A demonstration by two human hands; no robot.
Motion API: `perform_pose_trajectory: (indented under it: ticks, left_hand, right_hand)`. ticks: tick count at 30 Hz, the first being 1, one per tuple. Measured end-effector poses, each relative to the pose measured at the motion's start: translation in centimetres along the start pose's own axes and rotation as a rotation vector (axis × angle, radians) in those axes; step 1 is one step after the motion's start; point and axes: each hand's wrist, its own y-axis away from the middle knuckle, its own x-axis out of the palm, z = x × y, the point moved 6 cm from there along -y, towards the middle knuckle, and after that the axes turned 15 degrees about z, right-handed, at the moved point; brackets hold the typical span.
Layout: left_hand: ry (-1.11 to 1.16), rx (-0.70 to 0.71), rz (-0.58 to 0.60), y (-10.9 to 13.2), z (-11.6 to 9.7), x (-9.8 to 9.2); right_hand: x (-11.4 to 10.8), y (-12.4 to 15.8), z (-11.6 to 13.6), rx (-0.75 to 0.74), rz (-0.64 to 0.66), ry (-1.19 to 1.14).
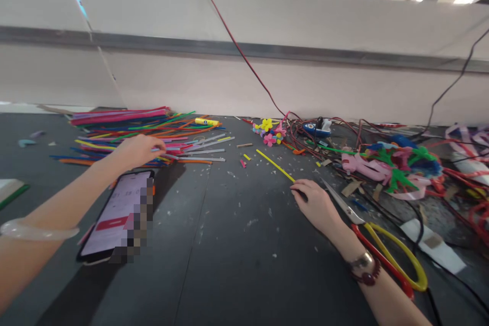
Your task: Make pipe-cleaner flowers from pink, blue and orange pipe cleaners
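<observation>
My right hand [314,202] rests low over the dark table with its fingertips closed on the near end of a yellow pipe cleaner [274,165]. The pipe cleaner is straight and points away to the left. Over a pile of many-coloured pipe cleaners [198,152] is my left hand [142,151], its fingers curled together at the pile; what they pinch, if anything, is hidden. Large scissors [372,234] with red and yellow handles lie just right of my right hand, partly behind the wrist. A phone [114,214] with a lit screen lies below my left hand.
Small pipe-cleaner flowers [269,139] sit near the white partition [191,81]. At the right are a pink glue gun [364,165], tangled cables, ribbons and colourful craft pieces. A yellow tube [207,121] lies on the pile's far side. Small scraps dot the table [229,265].
</observation>
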Motion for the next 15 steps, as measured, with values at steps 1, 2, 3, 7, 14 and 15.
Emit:
perform_pose_trajectory:
  ticks: [1,2,3,7,14,15]
  left_hand:
    - [-0.025,-0.012,0.004,0.0,0.3,-0.3]
    - [-0.045,-0.017,0.012,0.1,0.6,-0.6]
    - [-0.06,-0.012,0.025,0.1,0.7,-0.9]
    - [-0.092,0.064,0.103,0.2,0.2,-0.7]
    - [-0.01,0.158,0.087,0.1,-1.1,0.6]
    - [0.017,0.162,0.073,0.0,-1.1,0.6]
  right_hand:
    - [-0.1,0.0,0.1,0.001,0.0,-0.003]
    - [-0.1,0.0,0.1,0.001,-0.001,-0.007]
    - [-0.1,0.0,0.1,0.002,-0.001,-0.011]
    - [-0.1,0.1,0.0,-0.004,-0.01,-0.025]
    - [-0.1,0.1,-0.2,-0.014,-0.005,-0.021]
    - [-0.1,0.1,-0.1,-0.015,-0.004,-0.021]
